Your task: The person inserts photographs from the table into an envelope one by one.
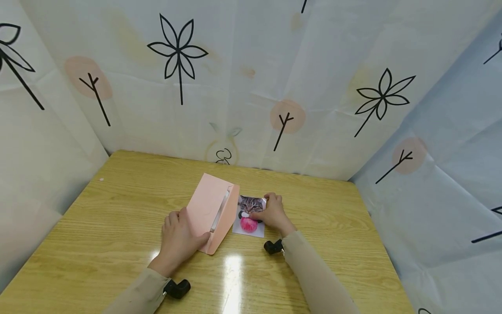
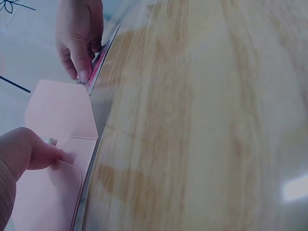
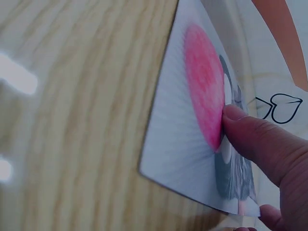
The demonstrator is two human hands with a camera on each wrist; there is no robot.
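Note:
In the head view my left hand (image 1: 177, 237) holds a pink envelope (image 1: 205, 203) tilted on the table, its thumb lying across the front by the mouth. The flap (image 1: 225, 218) is folded out to the right, and a white strip shows in the slit. Close up in the left wrist view, the thumb (image 2: 36, 151) presses at the envelope's mouth. Just right of the flap, my right hand (image 1: 273, 213) grips a card (image 1: 255, 231) printed with a cat's face and a pink fluffy ball. Its thumb (image 3: 260, 139) lies on the printed side; the other fingers are mostly hidden behind the card.
Both hands work over a glossy wood-grain table (image 1: 129, 209) with light glare near the front. White cloth (image 1: 243, 87) with plant drawings hangs behind and at the sides. A tiny pink speck (image 1: 101, 179) lies at the far left.

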